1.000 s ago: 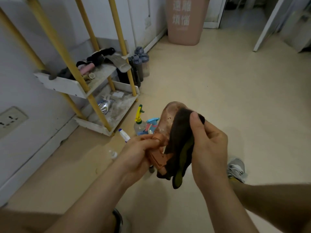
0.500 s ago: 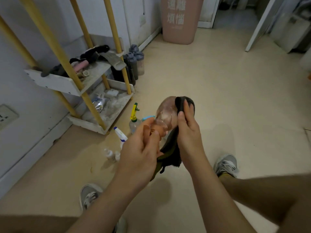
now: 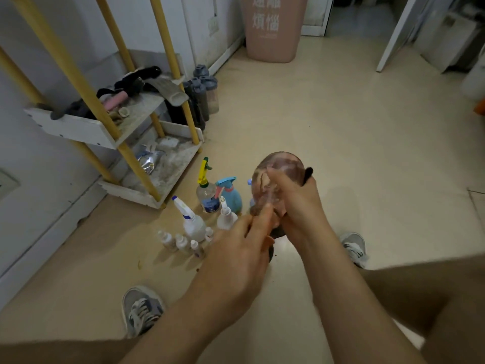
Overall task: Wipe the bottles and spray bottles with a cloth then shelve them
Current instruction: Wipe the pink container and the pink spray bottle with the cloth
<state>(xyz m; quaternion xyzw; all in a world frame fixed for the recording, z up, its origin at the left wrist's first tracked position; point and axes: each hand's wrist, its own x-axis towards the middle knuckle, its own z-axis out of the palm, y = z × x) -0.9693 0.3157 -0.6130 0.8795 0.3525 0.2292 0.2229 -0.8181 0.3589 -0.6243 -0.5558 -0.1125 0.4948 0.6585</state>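
Observation:
A clear pinkish spray bottle (image 3: pixel 282 166) is held bottom-up over the floor. My left hand (image 3: pixel 236 258) grips its orange nozzle end. My right hand (image 3: pixel 296 203) wraps around the bottle's body with a dark cloth (image 3: pixel 307 174) pressed under the palm; only a corner of the cloth shows. On the floor beside them stand a clear spray bottle with a yellow-green trigger (image 3: pixel 207 190), a blue spray bottle (image 3: pixel 231 193), two white spray bottles (image 3: pixel 193 222) and several small bottles (image 3: pixel 181 243). The yellow-posted shelf (image 3: pixel 126 127) stands at the left against the wall.
The shelf's upper tier holds dark rags and a pink roll; the dusty lower tier (image 3: pixel 168 166) holds a foil packet. Grey-lidded bottles (image 3: pixel 204 93) stand behind the shelf. A pink bin (image 3: pixel 273 30) is by the far wall. My shoes (image 3: pixel 141 308) flank the work spot.
The view tilted down, revealing more floor bottles. My right hand slid down around the bottle's body, covering most of the cloth; my left hand stays at the nozzle.

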